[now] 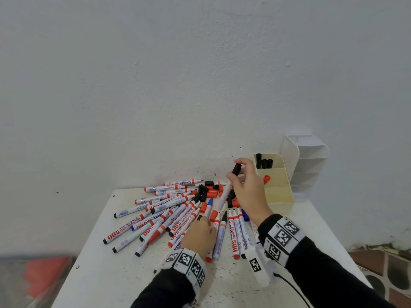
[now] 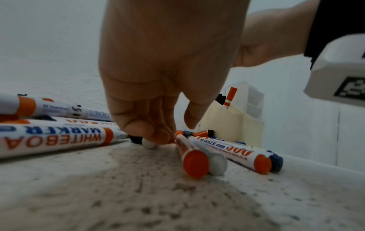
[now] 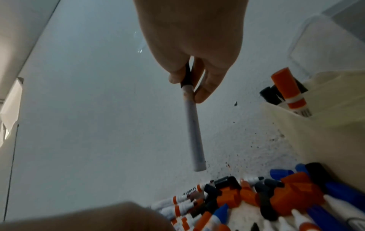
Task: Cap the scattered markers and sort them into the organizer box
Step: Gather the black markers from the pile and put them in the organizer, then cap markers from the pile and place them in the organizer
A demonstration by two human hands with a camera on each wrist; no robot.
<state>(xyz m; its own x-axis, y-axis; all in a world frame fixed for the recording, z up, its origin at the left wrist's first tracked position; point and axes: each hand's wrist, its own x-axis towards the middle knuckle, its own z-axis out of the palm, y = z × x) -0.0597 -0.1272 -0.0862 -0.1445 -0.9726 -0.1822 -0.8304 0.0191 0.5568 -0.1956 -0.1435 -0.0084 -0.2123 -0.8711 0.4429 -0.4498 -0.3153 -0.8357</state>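
head view, right hand [image 1: 246,190]: right of centre, lifted above the pile; its grip was closed on a black-capped marker [image 1: 229,185] near the cap end, barrel hanging down, probably so it could drop cap-up into the box.
head view, organizer box [image 1: 280,196]: cream, right of centre against the wall; black-capped markers [image 1: 264,162] stood in the back compartment, an orange-capped marker [image 1: 266,179] in the next one forward.
head view, left hand [image 1: 200,237]: lower centre, resting on the scattered markers [image 1: 169,210] on the table [image 1: 93,274].
head view, obstacles: loose caps [image 1: 211,192] heaped at centre, between the pile and the box.
left wrist view, left hand [image 2: 164,70]: fingertips [image 2: 138,129] curled down onto a white marker end, seemingly picking the next one; whether the grip had truly closed i could not tell.
right wrist view, held marker [image 3: 192,125]: centre, pinched at its black cap, white barrel pointing down over the caps; box at the right edge.
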